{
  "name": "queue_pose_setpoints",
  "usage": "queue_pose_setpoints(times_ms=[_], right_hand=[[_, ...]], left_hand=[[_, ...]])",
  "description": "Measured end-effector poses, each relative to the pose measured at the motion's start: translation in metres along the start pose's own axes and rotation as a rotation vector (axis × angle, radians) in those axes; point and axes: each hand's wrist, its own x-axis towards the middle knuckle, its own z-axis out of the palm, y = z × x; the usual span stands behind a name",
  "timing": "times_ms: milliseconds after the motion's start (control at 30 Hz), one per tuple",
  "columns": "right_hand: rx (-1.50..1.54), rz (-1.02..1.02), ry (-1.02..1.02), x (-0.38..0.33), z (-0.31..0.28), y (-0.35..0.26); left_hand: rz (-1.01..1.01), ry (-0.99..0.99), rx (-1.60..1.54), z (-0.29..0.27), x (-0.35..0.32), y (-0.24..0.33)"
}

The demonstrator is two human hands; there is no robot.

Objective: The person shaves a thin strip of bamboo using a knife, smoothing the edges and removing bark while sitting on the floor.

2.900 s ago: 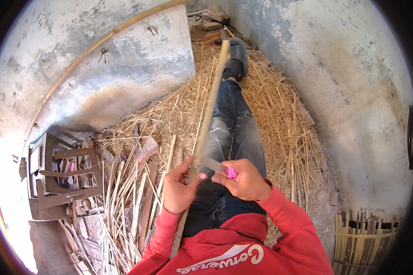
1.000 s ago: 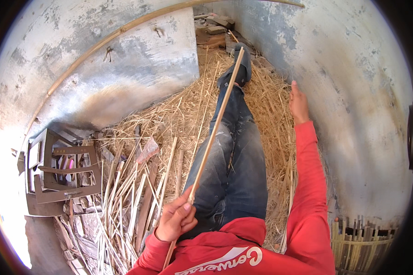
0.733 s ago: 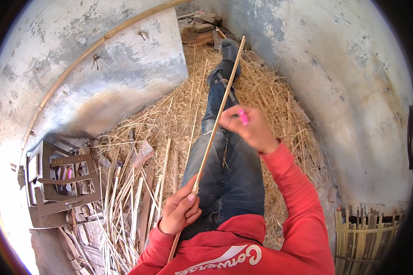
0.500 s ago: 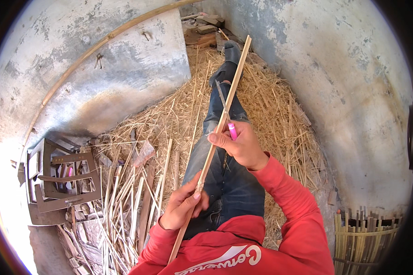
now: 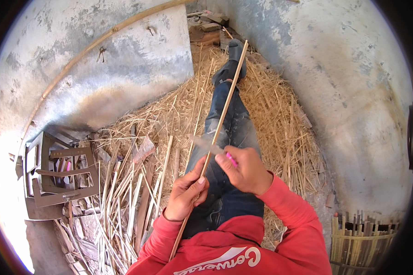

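Note:
I sit with my jeans-clad legs (image 5: 229,123) stretched out over straw. A long thin bamboo strip (image 5: 226,104) runs from beside my hip up past my feet. My left hand (image 5: 186,192) grips the strip low down. My right hand (image 5: 244,168) holds a knife with a pink handle (image 5: 231,159), its blade (image 5: 205,144) laid against the strip just above my left hand. Both sleeves are red.
Straw and shavings (image 5: 280,123) cover the floor between curved plaster walls. Split bamboo pieces (image 5: 128,201) lie at my left beside a dark wooden crate (image 5: 62,176). A woven bamboo basket (image 5: 360,240) stands at the lower right. A bamboo pole (image 5: 101,41) leans on the left wall.
My right hand swept far up along the strip with the knife, then came back down it. It now sits close above my left hand with the blade on the strip.

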Motion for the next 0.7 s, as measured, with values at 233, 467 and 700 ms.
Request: queue_pose_setpoints(times_ms=[233,467,700], right_hand=[[-0.047,-0.012,0.118,0.016,0.003,0.020],[-0.044,-0.096,-0.186,0.000,0.015,0.014],[-0.009,0.008,-0.026,0.034,0.001,0.022]], left_hand=[[-0.075,0.023,0.027,0.008,-0.018,-0.006],[-0.073,0.112,-0.040,-0.001,-0.030,-0.008],[-0.067,0.085,-0.157,-0.002,-0.031,-0.004]])
